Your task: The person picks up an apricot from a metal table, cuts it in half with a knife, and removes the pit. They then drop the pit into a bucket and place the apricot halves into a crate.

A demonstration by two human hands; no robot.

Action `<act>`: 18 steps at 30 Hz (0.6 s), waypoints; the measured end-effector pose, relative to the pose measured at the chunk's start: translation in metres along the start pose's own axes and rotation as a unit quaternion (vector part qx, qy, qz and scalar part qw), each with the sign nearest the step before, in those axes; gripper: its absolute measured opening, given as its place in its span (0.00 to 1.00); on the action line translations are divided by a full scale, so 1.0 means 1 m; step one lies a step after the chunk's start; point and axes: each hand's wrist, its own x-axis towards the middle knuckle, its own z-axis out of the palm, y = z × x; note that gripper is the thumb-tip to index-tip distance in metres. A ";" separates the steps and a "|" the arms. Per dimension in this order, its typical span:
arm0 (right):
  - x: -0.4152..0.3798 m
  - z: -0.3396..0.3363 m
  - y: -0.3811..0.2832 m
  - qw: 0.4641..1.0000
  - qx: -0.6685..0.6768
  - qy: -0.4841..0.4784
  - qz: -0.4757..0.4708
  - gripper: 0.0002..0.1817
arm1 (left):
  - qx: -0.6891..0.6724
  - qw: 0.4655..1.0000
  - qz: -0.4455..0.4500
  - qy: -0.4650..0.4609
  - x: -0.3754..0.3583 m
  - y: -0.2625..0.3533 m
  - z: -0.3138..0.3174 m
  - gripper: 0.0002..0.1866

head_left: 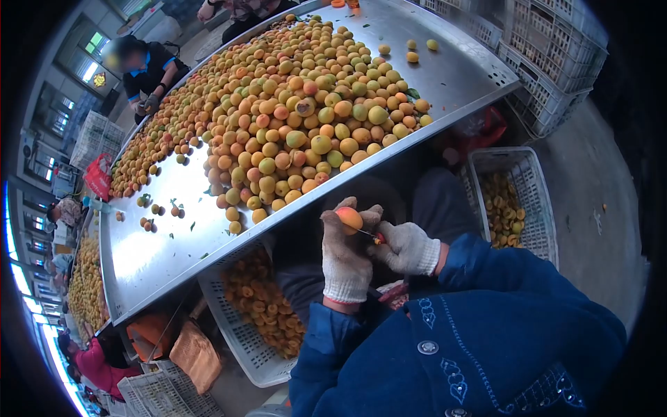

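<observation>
Both my hands wear pale knit gloves and meet above my lap, just in front of the metal table's near edge. My left hand (345, 254) has its fingers wrapped round an orange-red apricot (349, 219). A small tool with a red and yellow handle (379, 238) is gripped in my right hand (408, 249), its thin tip at the apricot's lower right side. Beyond them, a large heap of apricots (299, 118) lies on the metal table (167, 236).
A white crate (250, 358) of cut apricots sits below the table at my left, another crate (545, 208) at my right. Stacked crates (549, 62) rise at the upper right. A person (142, 73) works across the table; others are farther left.
</observation>
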 end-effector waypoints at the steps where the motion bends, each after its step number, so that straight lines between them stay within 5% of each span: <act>1: 0.000 0.001 0.001 1.000 0.000 0.000 0.000 0.21 | -0.030 0.999 -0.027 -0.013 0.001 0.001 -0.002 0.38; 6: -0.004 0.004 -0.001 0.958 0.285 0.016 0.006 0.16 | -0.061 0.997 -0.026 -0.033 0.000 0.001 -0.003 0.36; 12: -0.010 -0.019 -0.008 0.999 0.010 0.045 -0.022 0.16 | 0.064 0.996 0.015 -0.054 -0.008 0.002 -0.005 0.29; 16: -0.005 -0.024 -0.015 0.980 0.144 0.128 -0.056 0.13 | 0.225 0.969 0.082 -0.053 -0.008 -0.003 -0.010 0.19; 18: -0.005 -0.035 -0.029 0.962 0.249 0.108 0.024 0.10 | 0.263 0.962 0.052 -0.047 -0.011 -0.010 -0.012 0.21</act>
